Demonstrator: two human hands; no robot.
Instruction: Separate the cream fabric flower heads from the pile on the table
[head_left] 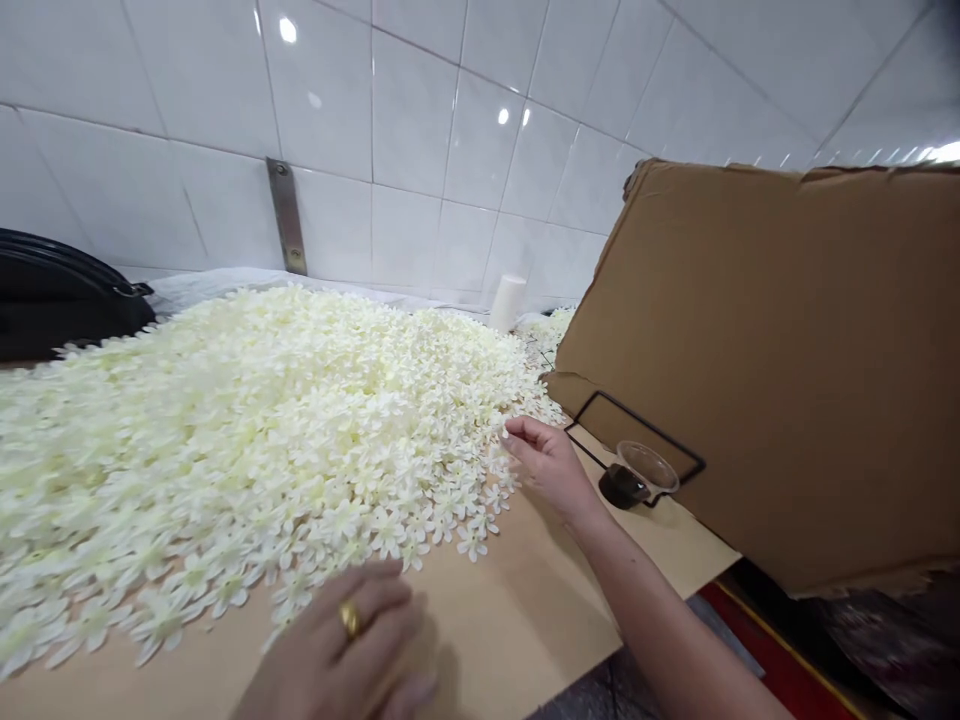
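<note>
A broad heap of white, pale-green-centred artificial flowers [322,420] covers much of the cardboard-covered table [517,610]. At the heap's right edge is my right hand [551,465], its thumb and index finger pinched together. A tiny whitish bit shows at those fingertips, too small to name. My left hand [349,645], wearing a gold ring, hovers low at the front edge of the heap. Its fingers are bent and blurred, and whatever may lie beneath them is hidden.
Right of my right hand, a black wire frame [637,425] stands around a clear plastic cup [649,470] near a small dark container [621,488]. A big cardboard sheet [780,360] leans at the right. A white cone [508,303] and black bag [67,295] stand near the tiled wall [420,130].
</note>
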